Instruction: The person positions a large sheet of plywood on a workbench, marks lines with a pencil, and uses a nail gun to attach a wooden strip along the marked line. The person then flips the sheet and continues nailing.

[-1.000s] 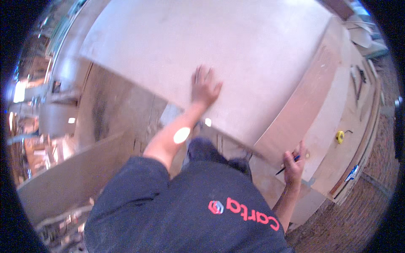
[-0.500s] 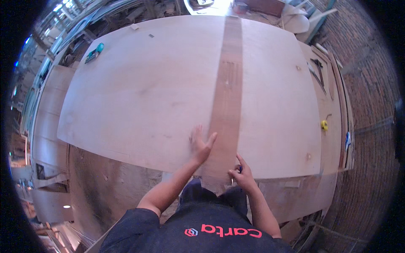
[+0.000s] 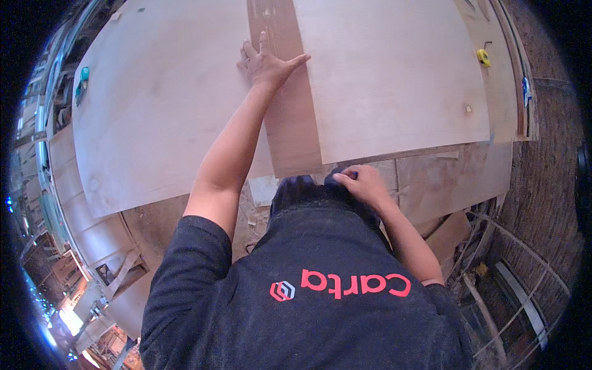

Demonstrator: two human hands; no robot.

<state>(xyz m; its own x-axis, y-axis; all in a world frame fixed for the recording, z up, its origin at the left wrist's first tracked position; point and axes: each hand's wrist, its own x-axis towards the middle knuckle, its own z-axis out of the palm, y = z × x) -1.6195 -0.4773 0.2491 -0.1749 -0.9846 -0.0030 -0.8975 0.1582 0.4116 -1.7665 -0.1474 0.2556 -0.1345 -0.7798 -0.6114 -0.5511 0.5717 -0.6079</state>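
A long brown wooden strip point(image 3: 293, 132) lies across a large pale plywood sheet point(image 3: 382, 86), running away from me. My left hand point(image 3: 270, 66) rests on the strip with its fingers spread, the thumb reaching over the strip's right edge. At the sheet's near edge, just right of the strip's end, is my right hand point(image 3: 365, 183). Its fingers are curled together close to my dark trousers, and whatever they may hold is hidden.
A yellow tape measure point(image 3: 483, 58) lies on the right of the worktop. A green tool point(image 3: 82, 83) sits at the sheet's left edge. Below the sheet's near edge is a brown board point(image 3: 456, 179); a metal frame point(image 3: 518, 246) stands at lower right.
My view has tilted down and closer. My left hand has moved from the strip's left edge onto its top, farther along. My right hand has drawn back from the strip's right edge toward my body.
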